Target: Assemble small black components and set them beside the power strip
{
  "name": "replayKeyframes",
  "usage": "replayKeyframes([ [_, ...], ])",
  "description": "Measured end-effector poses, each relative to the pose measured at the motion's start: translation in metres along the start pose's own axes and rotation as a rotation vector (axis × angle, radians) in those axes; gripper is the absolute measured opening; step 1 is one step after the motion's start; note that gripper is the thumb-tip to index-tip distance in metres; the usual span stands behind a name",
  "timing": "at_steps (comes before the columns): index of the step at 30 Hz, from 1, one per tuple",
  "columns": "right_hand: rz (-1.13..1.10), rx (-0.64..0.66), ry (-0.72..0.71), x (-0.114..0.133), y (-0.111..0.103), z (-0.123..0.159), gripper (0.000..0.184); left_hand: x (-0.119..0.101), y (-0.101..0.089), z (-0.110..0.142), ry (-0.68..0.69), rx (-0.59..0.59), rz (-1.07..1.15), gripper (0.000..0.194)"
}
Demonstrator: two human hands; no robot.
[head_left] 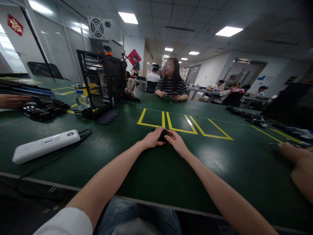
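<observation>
Both hands meet at the middle of the green tabletop [156,169], just in front of the yellow tape outlines [179,123]. A small black object [162,135] sits between them; its kind cannot be made out. My left hand [153,138] has its fingers closed round the left side and top of it. On the other side my right hand [176,141] grips it between thumb and fingers. Part of the object is hidden by the fingers. It is low, at or near the table surface.
A white power strip [46,145] with a black cable lies at left. Behind it stand a clear bottle [82,100] and an open black computer case [105,81]. Other people's hands work at far left and right [298,156]. A person in stripes [171,85] sits opposite.
</observation>
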State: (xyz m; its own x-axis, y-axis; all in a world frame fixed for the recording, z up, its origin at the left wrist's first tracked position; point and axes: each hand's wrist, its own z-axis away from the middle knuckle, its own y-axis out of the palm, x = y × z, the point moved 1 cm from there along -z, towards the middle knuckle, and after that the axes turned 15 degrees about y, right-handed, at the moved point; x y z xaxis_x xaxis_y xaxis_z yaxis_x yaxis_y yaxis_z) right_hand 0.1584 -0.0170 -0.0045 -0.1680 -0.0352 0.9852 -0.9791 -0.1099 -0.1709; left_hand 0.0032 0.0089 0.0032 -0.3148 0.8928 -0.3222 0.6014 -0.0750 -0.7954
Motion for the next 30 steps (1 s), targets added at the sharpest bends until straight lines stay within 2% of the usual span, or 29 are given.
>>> replayKeyframes([
  [6,-0.032,0.057,-0.055,0.0002,0.0004,0.0042,0.028,0.0004,0.0005,0.0008,0.009,-0.006,0.0,0.061],
  [12,-0.005,0.024,-0.061,-0.003,0.0004,0.0016,0.018,0.0012,0.0013,0.0002,0.01,-0.006,-0.019,0.059],
  [19,0.052,-0.003,-0.029,-0.0026,-0.0007,-0.0002,0.029,0.0003,0.0004,-0.0004,-0.004,0.003,-0.029,0.06],
  [25,-0.024,0.074,-0.084,-0.0019,-0.0007,0.0033,0.03,0.0007,0.0001,0.0003,0.01,-0.002,-0.015,0.059],
  [30,-0.006,0.025,-0.077,-0.0011,-0.0005,0.0028,0.021,0.0021,0.0015,0.0004,0.024,-0.011,-0.022,0.06],
])
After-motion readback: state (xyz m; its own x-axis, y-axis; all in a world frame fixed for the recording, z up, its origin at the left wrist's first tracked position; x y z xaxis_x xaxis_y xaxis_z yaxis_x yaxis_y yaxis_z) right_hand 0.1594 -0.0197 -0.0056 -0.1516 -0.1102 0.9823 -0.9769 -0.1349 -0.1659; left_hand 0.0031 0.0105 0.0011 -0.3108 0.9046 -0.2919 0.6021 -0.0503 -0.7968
